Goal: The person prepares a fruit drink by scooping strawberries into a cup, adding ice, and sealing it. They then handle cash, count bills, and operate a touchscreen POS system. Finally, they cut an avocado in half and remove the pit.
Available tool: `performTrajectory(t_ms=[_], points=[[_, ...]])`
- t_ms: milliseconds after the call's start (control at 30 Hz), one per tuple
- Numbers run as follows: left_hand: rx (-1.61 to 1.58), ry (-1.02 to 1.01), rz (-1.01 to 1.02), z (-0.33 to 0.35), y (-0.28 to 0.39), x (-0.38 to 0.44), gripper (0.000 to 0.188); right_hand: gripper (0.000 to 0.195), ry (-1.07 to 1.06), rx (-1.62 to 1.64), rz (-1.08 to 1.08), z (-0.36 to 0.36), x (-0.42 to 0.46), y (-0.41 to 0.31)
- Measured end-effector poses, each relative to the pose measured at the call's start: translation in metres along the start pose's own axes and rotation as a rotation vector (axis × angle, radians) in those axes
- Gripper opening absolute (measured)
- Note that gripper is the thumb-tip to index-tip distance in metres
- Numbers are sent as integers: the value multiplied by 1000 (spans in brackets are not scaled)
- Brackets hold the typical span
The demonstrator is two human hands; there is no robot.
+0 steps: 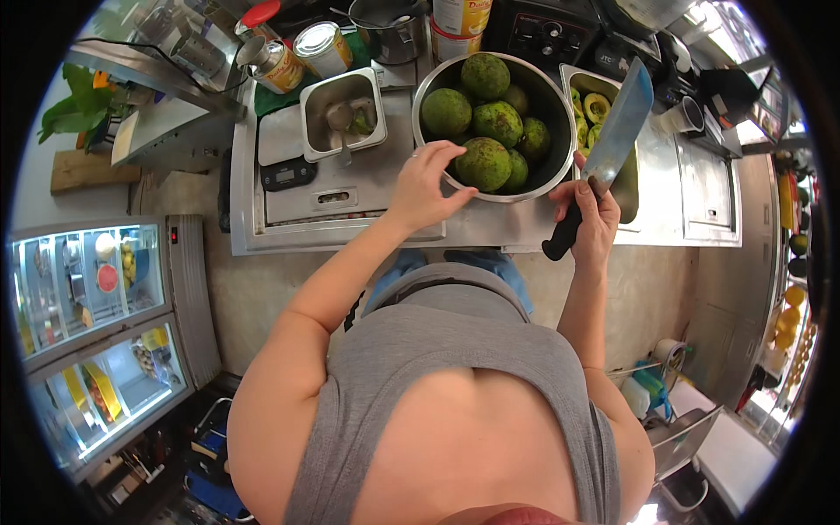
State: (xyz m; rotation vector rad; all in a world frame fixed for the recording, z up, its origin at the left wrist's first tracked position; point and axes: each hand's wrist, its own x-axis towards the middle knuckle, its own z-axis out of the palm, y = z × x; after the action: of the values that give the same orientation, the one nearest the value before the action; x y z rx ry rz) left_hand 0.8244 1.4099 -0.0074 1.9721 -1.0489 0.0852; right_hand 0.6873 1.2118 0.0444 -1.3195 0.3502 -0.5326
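My right hand (594, 216) grips the black handle of a large knife (620, 128), its broad blade pointing up and away over a steel pan. My left hand (430, 184) has its thumb and fingers apart at the near left rim of a big steel bowl (424, 141); its fingertips are at the side of a green, brown-speckled avocado (483, 164). Whether they touch it is hard to tell. Several more whole avocados (497, 123) lie in the bowl. The rectangular steel pan (629, 197) right of the bowl holds cut avocado pieces (596, 108), partly hidden behind the blade.
Left of the bowl stand a small steel container (315, 134) with a spoon and a black digital scale (289, 174). Cans (323, 49), a dark pot (387, 33) and a black appliance (551, 33) line the back. A plastic cup (682, 117) lies at right.
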Motion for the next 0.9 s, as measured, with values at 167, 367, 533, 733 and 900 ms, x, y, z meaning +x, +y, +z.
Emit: performTrajectory(t_ms=[167,367,533,733,900], points=[[227,-195,22,27,10,24,75,38,21,25,55,12,-21,-4],[201,-260,-186,41,11,38,65,37,6,13,105,-6,-16,-3],[-254,-152,-319,23,13,42,63,38,-36,-6,111,-2,6,1],[-1851,9,-747,-35,27,31,72,42,-173,65,200,7,29,18],[-1802,323,-645,-67,6,1,78,50,-420,29,278,35,45,27]])
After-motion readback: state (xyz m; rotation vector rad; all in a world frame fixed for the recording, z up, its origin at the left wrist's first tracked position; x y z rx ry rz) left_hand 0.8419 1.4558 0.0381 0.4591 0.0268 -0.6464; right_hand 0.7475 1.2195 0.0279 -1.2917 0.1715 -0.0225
